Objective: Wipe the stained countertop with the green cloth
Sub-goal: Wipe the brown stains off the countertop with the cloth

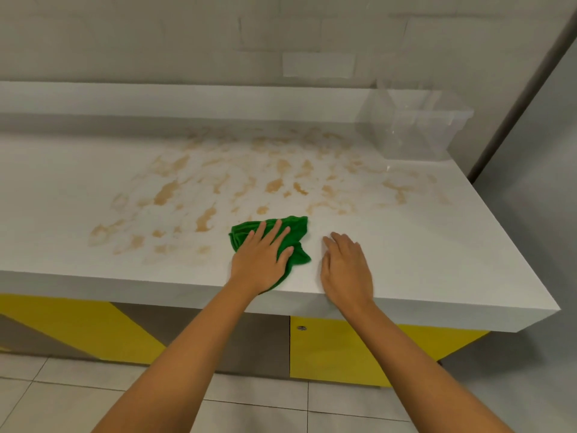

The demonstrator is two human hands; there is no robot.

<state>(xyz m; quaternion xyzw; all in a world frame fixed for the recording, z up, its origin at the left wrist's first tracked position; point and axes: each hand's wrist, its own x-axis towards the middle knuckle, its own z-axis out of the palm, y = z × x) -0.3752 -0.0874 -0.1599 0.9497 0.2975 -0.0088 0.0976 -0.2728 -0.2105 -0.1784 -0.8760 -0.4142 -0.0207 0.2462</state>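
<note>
A crumpled green cloth [295,231] lies on the white countertop [421,245] near its front edge. My left hand [260,259] presses flat on the cloth with straight, spread fingers. My right hand [346,270] rests palm down on the bare counter just right of the cloth, not touching it. Brown stains [218,185] spread over the middle and back of the counter, beyond and to the left of the cloth.
A clear plastic container [415,126] stands at the back right corner of the counter. A raised ledge [187,98] runs along the wall behind. The counter ends at the right edge by a grey wall. Yellow and grey cabinet fronts [337,348] sit below.
</note>
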